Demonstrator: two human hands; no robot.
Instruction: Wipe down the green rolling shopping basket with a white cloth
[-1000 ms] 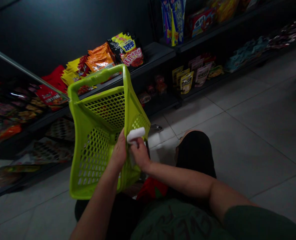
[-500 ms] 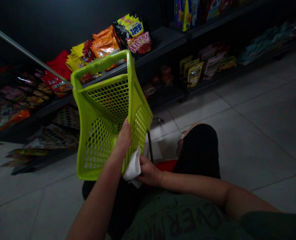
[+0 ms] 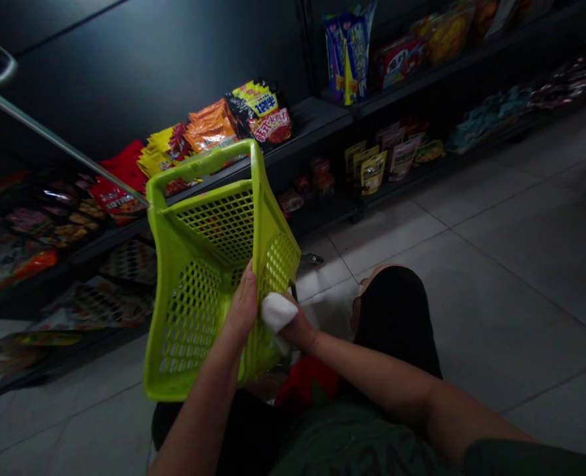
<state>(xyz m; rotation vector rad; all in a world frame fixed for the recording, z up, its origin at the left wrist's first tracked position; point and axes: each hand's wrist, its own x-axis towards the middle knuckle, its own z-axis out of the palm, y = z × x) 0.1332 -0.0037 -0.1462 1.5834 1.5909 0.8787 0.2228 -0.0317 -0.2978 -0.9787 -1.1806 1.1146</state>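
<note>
A lime-green plastic shopping basket (image 3: 198, 264) with perforated walls is tipped on its side in front of me, its handle uppermost. My left hand (image 3: 243, 307) grips the basket's near corner edge, fingers wrapped round it. My right hand (image 3: 297, 327) is closed on a white cloth (image 3: 277, 311) and presses it against the basket's right wall, right beside my left hand. My knee in dark trousers (image 3: 396, 311) sits just right of both hands.
Dark shelves (image 3: 317, 112) with colourful snack bags (image 3: 213, 129) run behind the basket. More packets (image 3: 372, 165) fill lower shelves at right. A metal rail (image 3: 49, 135) slants across the upper left. Pale tiled floor (image 3: 495, 264) spreads to the right.
My right hand with the white cloth has moved back up the basket's right wall from low near the bottom corner. The basket has shifted slightly lower in view.
</note>
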